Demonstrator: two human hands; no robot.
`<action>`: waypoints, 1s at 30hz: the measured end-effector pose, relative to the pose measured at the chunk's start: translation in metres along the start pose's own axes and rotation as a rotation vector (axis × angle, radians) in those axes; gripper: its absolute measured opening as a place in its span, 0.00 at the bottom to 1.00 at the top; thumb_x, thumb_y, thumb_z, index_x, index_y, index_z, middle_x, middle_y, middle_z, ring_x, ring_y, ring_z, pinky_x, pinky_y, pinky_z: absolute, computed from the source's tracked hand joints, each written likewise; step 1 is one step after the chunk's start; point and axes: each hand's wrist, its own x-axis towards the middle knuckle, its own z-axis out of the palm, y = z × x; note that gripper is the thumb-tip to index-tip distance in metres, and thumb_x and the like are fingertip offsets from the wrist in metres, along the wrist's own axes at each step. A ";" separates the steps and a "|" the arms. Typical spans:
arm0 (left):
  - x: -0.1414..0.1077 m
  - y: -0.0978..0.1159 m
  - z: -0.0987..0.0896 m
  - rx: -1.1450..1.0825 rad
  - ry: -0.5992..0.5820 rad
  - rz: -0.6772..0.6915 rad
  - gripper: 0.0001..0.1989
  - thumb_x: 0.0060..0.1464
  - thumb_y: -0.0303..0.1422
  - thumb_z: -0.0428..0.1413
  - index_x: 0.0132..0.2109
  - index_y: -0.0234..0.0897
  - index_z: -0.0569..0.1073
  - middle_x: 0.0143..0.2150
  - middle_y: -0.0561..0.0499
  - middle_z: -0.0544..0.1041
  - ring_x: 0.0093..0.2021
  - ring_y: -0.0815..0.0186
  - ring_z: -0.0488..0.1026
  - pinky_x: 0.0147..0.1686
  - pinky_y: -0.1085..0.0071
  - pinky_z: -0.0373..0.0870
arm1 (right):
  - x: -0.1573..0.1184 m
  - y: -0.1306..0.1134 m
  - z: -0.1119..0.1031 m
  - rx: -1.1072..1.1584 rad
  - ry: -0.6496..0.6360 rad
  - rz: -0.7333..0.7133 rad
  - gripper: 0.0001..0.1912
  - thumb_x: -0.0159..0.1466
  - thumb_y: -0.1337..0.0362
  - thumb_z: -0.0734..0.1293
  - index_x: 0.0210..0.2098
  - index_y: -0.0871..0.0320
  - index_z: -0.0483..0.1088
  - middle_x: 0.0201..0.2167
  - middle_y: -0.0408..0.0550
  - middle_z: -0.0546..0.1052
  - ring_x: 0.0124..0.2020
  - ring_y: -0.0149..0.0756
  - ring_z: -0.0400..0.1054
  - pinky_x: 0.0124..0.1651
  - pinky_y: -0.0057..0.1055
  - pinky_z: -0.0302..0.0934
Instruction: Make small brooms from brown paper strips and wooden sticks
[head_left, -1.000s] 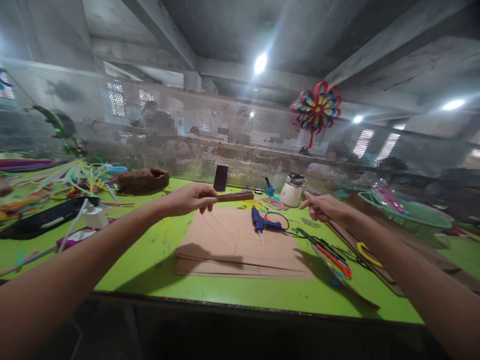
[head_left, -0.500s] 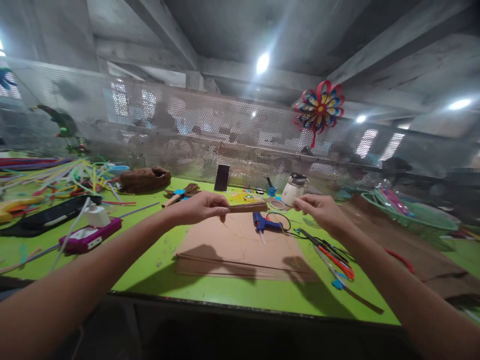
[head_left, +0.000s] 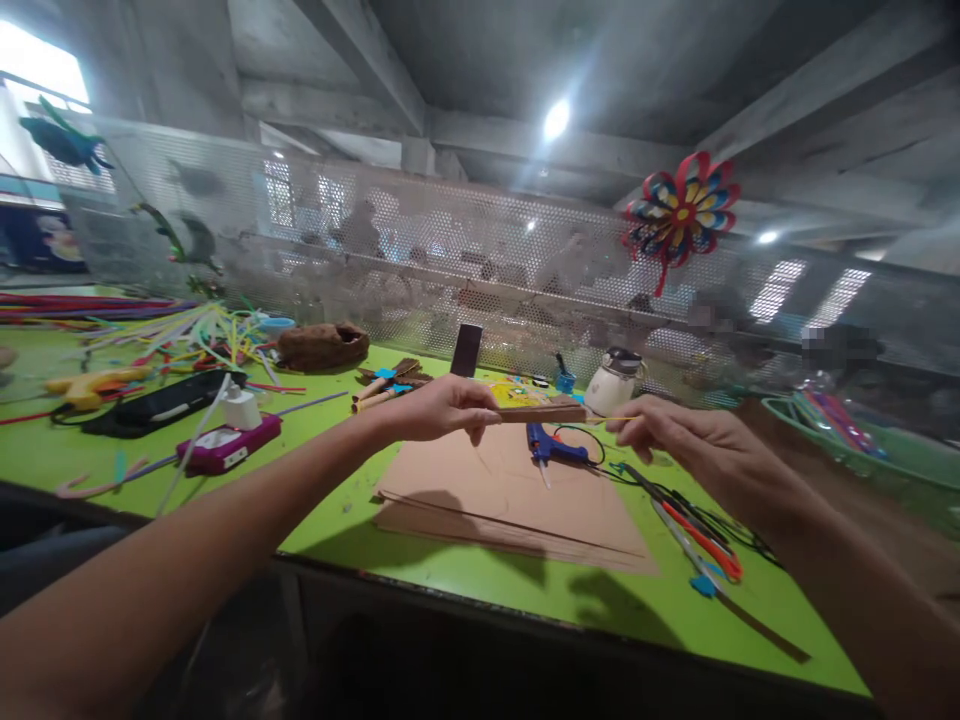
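Note:
Over the stack of brown cardboard sheets (head_left: 517, 490), my left hand (head_left: 450, 410) pinches one end of a flat brown cardboard strip (head_left: 544, 411), held level. My right hand (head_left: 667, 430) is closed at the strip's other side, apart from its end. A thin yellow strand (head_left: 600, 419) runs from the strip's right end to my right fingertips; its exact kind is too fine to make out. Just beneath, a blue glue gun (head_left: 555, 445) lies on the cardboard, its nozzle pointing toward me.
On the green table (head_left: 330, 520), a purple power strip (head_left: 229, 445) and a brown hollow object (head_left: 322, 347) lie left. A phone (head_left: 466, 350) and a white jug (head_left: 613, 382) stand behind. Orange-handled tools (head_left: 709, 545) and a green basket (head_left: 832, 430) are at right.
The view has swung left, so the table's contents sit further right. My right hand has turned more palm-down, and the yellow strand now shows between it and the cardboard strip.

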 end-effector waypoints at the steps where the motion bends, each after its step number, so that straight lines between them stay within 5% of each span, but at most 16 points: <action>1: -0.001 0.002 0.001 -0.028 -0.001 -0.002 0.12 0.56 0.38 0.51 0.36 0.35 0.74 0.25 0.53 0.76 0.24 0.72 0.64 0.27 0.75 0.57 | -0.003 -0.002 0.001 0.058 0.058 -0.032 0.17 0.64 0.53 0.59 0.28 0.53 0.75 0.42 0.50 0.73 0.37 0.39 0.65 0.40 0.37 0.60; 4: -0.002 0.008 0.005 -0.096 0.005 -0.004 0.11 0.56 0.38 0.51 0.36 0.36 0.74 0.23 0.53 0.76 0.24 0.72 0.64 0.26 0.75 0.58 | -0.007 -0.010 0.011 0.349 0.192 -0.130 0.16 0.65 0.58 0.59 0.26 0.51 0.73 0.48 0.46 0.70 0.46 0.42 0.64 0.48 0.41 0.58; 8: -0.005 0.016 0.007 -0.207 -0.006 0.005 0.10 0.55 0.38 0.53 0.35 0.35 0.74 0.24 0.53 0.76 0.25 0.73 0.67 0.28 0.75 0.60 | -0.007 -0.019 0.024 0.607 0.196 -0.226 0.17 0.66 0.56 0.57 0.25 0.49 0.71 0.28 0.46 0.69 0.37 0.39 0.66 0.42 0.41 0.61; 12: -0.011 0.026 0.010 -0.317 -0.005 0.033 0.10 0.55 0.37 0.53 0.33 0.34 0.73 0.24 0.52 0.76 0.26 0.71 0.70 0.30 0.73 0.63 | -0.003 -0.019 0.028 0.673 0.282 -0.134 0.19 0.66 0.58 0.56 0.20 0.52 0.65 0.19 0.41 0.57 0.23 0.32 0.57 0.29 0.34 0.57; 17: -0.016 0.032 0.011 -0.248 0.003 0.010 0.12 0.54 0.38 0.54 0.31 0.34 0.74 0.23 0.51 0.76 0.23 0.72 0.68 0.27 0.74 0.63 | -0.006 -0.011 0.024 0.687 0.324 -0.014 0.18 0.66 0.59 0.56 0.20 0.54 0.63 0.20 0.40 0.54 0.23 0.31 0.54 0.27 0.33 0.54; 23: -0.034 0.009 0.002 -0.286 0.103 -0.058 0.12 0.54 0.39 0.54 0.30 0.34 0.73 0.22 0.52 0.76 0.24 0.71 0.69 0.27 0.73 0.64 | -0.022 0.017 -0.024 0.744 0.772 -0.027 0.15 0.58 0.66 0.66 0.18 0.57 0.59 0.20 0.38 0.49 0.19 0.26 0.44 0.21 0.32 0.42; 30: -0.040 0.000 0.003 -0.373 -0.018 -0.105 0.12 0.53 0.40 0.55 0.31 0.34 0.71 0.20 0.54 0.74 0.22 0.72 0.69 0.27 0.74 0.63 | -0.034 0.063 -0.091 0.608 0.942 0.288 0.20 0.60 0.64 0.63 0.13 0.57 0.59 0.18 0.40 0.52 0.18 0.25 0.50 0.22 0.39 0.38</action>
